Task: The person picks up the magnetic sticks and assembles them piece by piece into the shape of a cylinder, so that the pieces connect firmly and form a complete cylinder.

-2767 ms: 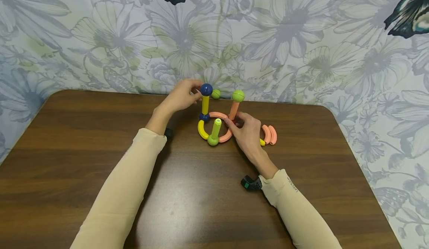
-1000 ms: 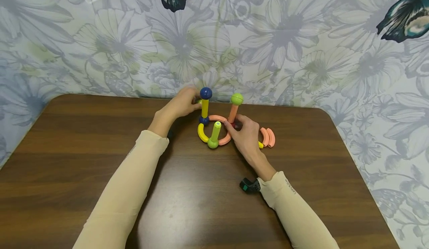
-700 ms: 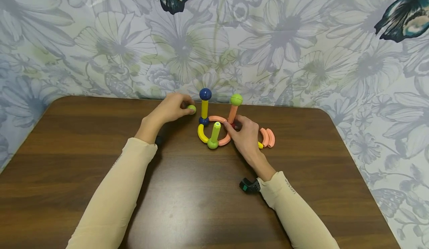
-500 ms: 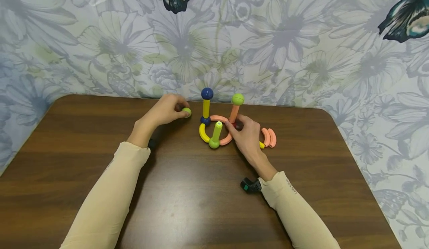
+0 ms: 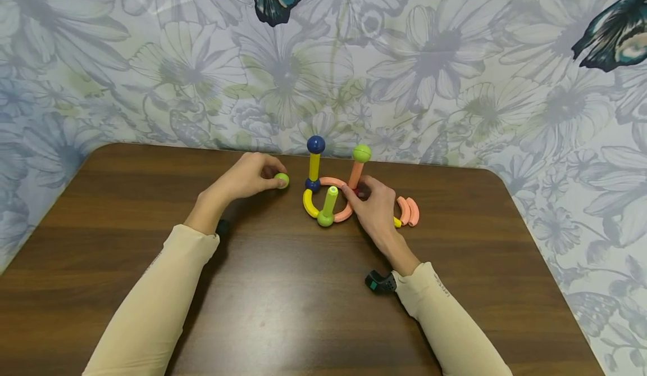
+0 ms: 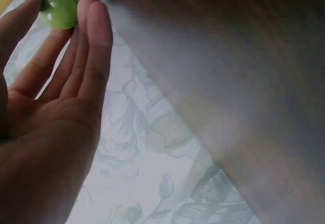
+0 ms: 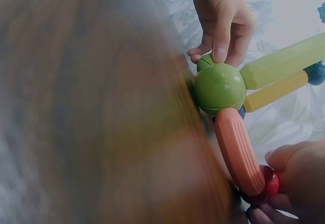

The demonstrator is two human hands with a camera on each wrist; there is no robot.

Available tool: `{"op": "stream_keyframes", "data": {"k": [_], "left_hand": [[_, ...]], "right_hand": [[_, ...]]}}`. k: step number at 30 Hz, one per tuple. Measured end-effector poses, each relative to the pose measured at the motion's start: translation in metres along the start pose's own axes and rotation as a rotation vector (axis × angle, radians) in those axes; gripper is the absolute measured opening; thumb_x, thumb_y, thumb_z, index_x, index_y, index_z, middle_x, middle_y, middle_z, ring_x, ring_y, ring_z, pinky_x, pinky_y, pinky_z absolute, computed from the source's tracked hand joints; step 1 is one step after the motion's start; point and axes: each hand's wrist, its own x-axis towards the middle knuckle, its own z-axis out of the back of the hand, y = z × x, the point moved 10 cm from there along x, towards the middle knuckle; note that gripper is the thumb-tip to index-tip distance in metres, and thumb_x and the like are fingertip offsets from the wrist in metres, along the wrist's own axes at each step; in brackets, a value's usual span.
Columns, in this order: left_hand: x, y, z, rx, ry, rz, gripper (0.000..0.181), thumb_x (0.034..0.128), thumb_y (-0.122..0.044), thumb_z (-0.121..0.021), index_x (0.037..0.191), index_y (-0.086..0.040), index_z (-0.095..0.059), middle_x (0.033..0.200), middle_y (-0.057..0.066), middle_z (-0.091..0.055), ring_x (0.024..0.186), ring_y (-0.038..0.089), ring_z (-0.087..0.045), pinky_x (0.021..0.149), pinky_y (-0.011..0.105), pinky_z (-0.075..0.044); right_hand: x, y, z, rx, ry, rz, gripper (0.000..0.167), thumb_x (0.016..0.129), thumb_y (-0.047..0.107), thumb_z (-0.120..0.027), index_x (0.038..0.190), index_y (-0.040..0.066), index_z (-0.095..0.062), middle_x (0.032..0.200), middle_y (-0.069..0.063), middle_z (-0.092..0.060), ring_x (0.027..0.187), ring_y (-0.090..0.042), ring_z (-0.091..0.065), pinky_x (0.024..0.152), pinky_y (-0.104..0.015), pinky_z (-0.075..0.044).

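Note:
My left hand [image 5: 245,178] pinches a green ball [image 5: 282,180] between thumb and fingertips, left of a ring-shaped toy of balls and rods; the left wrist view shows a groove around this ball [image 6: 63,3]. My right hand [image 5: 375,207] holds the ring at its right side, its fingers at a red ball [image 7: 271,183]. Curved coral rods [image 5: 343,214] and a curved yellow rod [image 5: 309,203] form the ring. From it rise a yellow rod [image 5: 314,168] topped by a blue ball [image 5: 315,144], a coral rod [image 5: 356,175] topped by a green ball [image 5: 361,153], and a bare-topped green rod [image 5: 330,200].
Right of the right hand lie two loose curved coral pieces [image 5: 408,212] and a yellow piece [image 5: 397,222], partly hidden by the hand. The brown wooden table [image 5: 283,308] ends at a flower-patterned wall [image 5: 429,84] behind the toy.
My left hand has taken the green ball from behind the blue-topped rod and carried it left and a little nearer. The right hand has stayed at the ring.

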Motion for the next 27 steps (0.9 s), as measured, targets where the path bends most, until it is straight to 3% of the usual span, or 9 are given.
{"op": "stream_keyframes", "data": {"k": [5, 13, 16, 21, 24, 27], "left_hand": [[0.0, 0.009, -0.005, -0.034, 0.021, 0.011, 0.028, 0.097, -0.024, -0.079, 0.118, -0.007, -0.077, 0.086, 0.005, -0.077, 0.077, 0.019, -0.069, 0.07, 0.034, -0.053], [0.0, 0.009, 0.001, -0.06, 0.023, 0.004, 0.028, 0.0968, -0.024, -0.079, 0.118, -0.005, -0.077, 0.087, 0.007, -0.077, 0.076, 0.018, -0.07, 0.069, 0.033, -0.053], [-0.002, 0.004, 0.008, -0.086, 0.002, -0.015, 0.028, 0.0961, -0.025, -0.08, 0.116, -0.006, -0.077, 0.085, 0.007, -0.076, 0.075, 0.019, -0.07, 0.068, 0.031, -0.053], [-0.008, -0.012, 0.031, -0.202, -0.1, -0.08, 0.024, 0.0951, -0.025, -0.081, 0.113, -0.01, -0.078, 0.089, 0.007, -0.076, 0.08, 0.026, -0.071, 0.071, 0.028, -0.055], [-0.015, -0.025, 0.048, -0.278, -0.199, -0.118, 0.023, 0.094, -0.025, -0.082, 0.113, -0.013, -0.079, 0.094, 0.005, -0.076, 0.083, 0.025, -0.07, 0.073, 0.027, -0.057], [-0.021, -0.041, 0.061, -0.371, -0.296, -0.17, 0.023, 0.0923, -0.02, -0.084, 0.114, -0.014, -0.079, 0.095, 0.005, -0.074, 0.083, 0.022, -0.069, 0.074, 0.026, -0.057]], "right_hand": [[-0.001, 0.001, 0.001, 0.044, 0.007, -0.023, 0.033, 0.092, 0.028, -0.085, 0.114, 0.008, -0.07, 0.104, -0.011, -0.078, 0.09, -0.024, -0.078, 0.08, -0.039, -0.065], [-0.012, 0.015, 0.023, -0.116, 0.046, -0.009, 0.048, 0.093, 0.025, -0.083, 0.13, 0.003, -0.064, 0.121, -0.015, -0.074, 0.112, -0.035, -0.068, 0.093, -0.051, -0.055], [-0.02, 0.022, 0.034, -0.125, 0.017, 0.016, 0.044, 0.092, 0.021, -0.083, 0.128, 0.003, -0.065, 0.118, -0.013, -0.074, 0.108, -0.035, -0.066, 0.09, -0.051, -0.054], [-0.031, 0.043, 0.04, -0.035, -0.007, 0.117, 0.019, 0.091, 0.011, -0.079, 0.107, 0.007, -0.07, 0.093, -0.006, -0.075, 0.079, -0.023, -0.068, 0.07, -0.038, -0.057], [-0.037, 0.054, 0.031, 0.031, 0.059, 0.158, 0.011, 0.09, 0.007, -0.076, 0.1, 0.009, -0.072, 0.086, -0.001, -0.074, 0.069, -0.014, -0.066, 0.061, -0.03, -0.055], [-0.042, 0.058, 0.018, 0.064, 0.138, 0.163, 0.018, 0.088, 0.005, -0.074, 0.105, 0.01, -0.073, 0.09, -0.001, -0.075, 0.067, -0.009, -0.063, 0.058, -0.024, -0.052]]}}
